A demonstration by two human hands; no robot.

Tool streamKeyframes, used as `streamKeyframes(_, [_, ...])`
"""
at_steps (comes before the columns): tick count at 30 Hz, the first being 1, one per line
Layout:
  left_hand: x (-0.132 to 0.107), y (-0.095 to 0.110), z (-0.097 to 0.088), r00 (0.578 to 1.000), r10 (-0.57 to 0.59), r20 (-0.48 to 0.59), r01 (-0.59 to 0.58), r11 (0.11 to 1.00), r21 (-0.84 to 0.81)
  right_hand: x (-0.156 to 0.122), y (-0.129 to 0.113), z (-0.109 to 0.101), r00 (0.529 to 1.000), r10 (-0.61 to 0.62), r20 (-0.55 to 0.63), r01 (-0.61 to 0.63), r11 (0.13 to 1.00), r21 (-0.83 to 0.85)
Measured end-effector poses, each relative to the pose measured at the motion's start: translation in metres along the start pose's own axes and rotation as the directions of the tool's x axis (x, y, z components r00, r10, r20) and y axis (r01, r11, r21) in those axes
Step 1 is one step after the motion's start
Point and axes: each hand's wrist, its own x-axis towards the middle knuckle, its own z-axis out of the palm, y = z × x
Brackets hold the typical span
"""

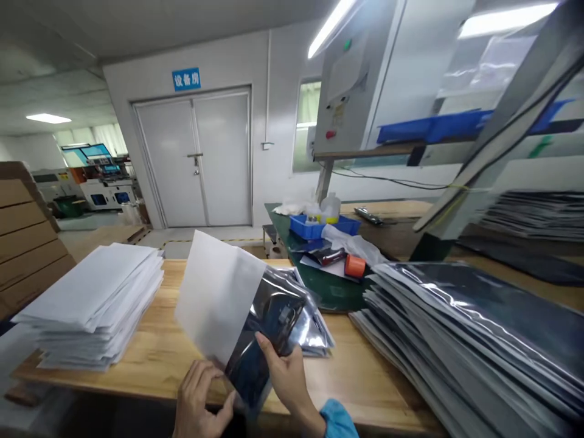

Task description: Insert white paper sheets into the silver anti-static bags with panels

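A glossy dark film-like pouch [249, 371] tilts above the front of the wooden table, with a white sheet or sleeve [219, 298] standing up along its left side. My right hand [287, 374] is closed on the pouch's right edge, its thumb lying on the shiny face. At the lower corner where white and dark meet, my left hand [198, 395] curls its fingers against the white sheet's bottom edge, thumb near the pouch. Behind them lie shiny silver-and-dark pouches [312, 328] in a small pile, partly hidden by the held one.
A stack of white envelopes or sleeves [95, 292] stands on the table [150, 347] at left. A tall stack of glossy dark sheets [456, 328] fills the right. Farther back are a blue tray [305, 228], an orange roll [354, 266] and a slanted metal post [497, 152].
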Motion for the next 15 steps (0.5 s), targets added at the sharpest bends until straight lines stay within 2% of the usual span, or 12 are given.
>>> streamKeyframes(2, [0.016, -0.002, -0.002, 0.997, -0.071, -0.037, 0.071, 0.997, 0.002, -0.001, 0.005, 0.009, 0.997, -0.065, 0.047, 0.067, 0.998, -0.021])
streamKeyframes(4, [0.037, 0.002, -0.003, 0.983, -0.160, -0.089, 0.161, 0.987, 0.003, -0.002, 0.011, 0.016, 0.979, -0.141, 0.147, 0.154, 0.985, -0.075])
streamKeyframes(8, [0.086, 0.011, -0.004, 0.934, -0.252, -0.253, 0.256, 0.966, -0.019, -0.001, 0.019, 0.023, 0.882, -0.279, 0.380, 0.384, 0.892, -0.237])
streamKeyframes(11, [0.114, 0.007, -0.009, 0.898, -0.237, -0.370, 0.262, 0.965, 0.019, 0.000, 0.019, 0.026, 0.847, -0.303, 0.437, 0.457, 0.834, -0.310])
streamKeyframes(15, [0.130, -0.005, -0.021, 0.913, -0.092, -0.398, 0.173, 0.969, 0.174, -0.003, 0.018, 0.026, 0.831, -0.282, 0.480, 0.466, 0.824, -0.322])
